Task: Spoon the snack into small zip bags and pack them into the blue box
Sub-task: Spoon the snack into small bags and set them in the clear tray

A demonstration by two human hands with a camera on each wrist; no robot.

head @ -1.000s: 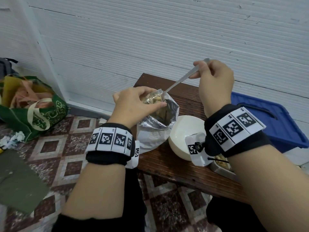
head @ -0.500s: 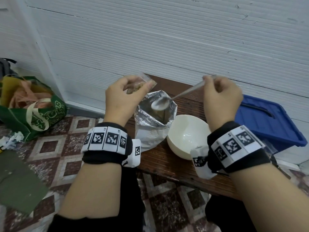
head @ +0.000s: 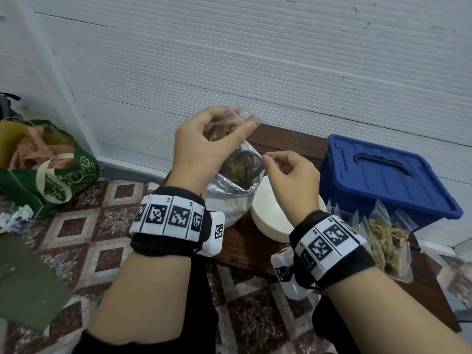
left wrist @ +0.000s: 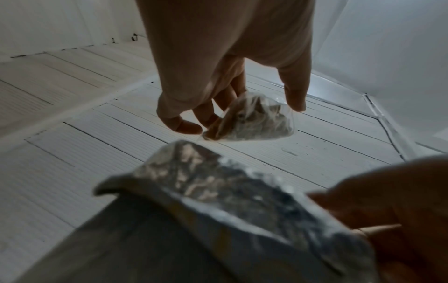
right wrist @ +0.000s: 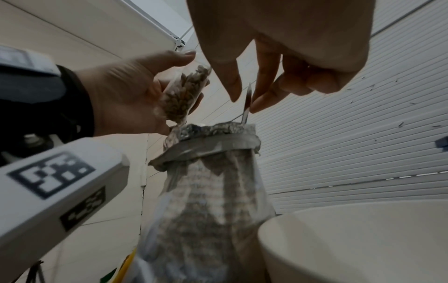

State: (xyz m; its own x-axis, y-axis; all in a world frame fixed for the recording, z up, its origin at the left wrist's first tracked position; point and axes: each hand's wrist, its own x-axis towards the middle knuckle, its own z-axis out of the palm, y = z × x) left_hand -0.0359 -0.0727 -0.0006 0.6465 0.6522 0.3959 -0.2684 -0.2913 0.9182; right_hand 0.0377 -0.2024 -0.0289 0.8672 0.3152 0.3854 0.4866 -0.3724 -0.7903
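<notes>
My left hand (head: 204, 141) holds a small clear zip bag (head: 229, 123) part filled with brown snack, raised above the open foil snack pouch (head: 235, 180); the same zip bag (left wrist: 252, 118) (right wrist: 184, 93) lies between thumb and fingers. My right hand (head: 288, 175) pinches the top of the spoon handle (right wrist: 246, 103), which stands upright with its bowl hidden down inside the foil pouch (right wrist: 208, 172). The blue box (head: 383, 177) sits lid-on at the right of the wooden table (head: 286, 141).
A white bowl (head: 270, 218) stands right of the pouch. Several filled zip bags (head: 385, 238) lie in front of the blue box. A green shopping bag (head: 48, 164) sits on the tiled floor at left, with a white wall close behind.
The left hand has lifted the zip bag up and away from the pouch. The right hand has lowered the spoon until it stands upright inside the pouch.
</notes>
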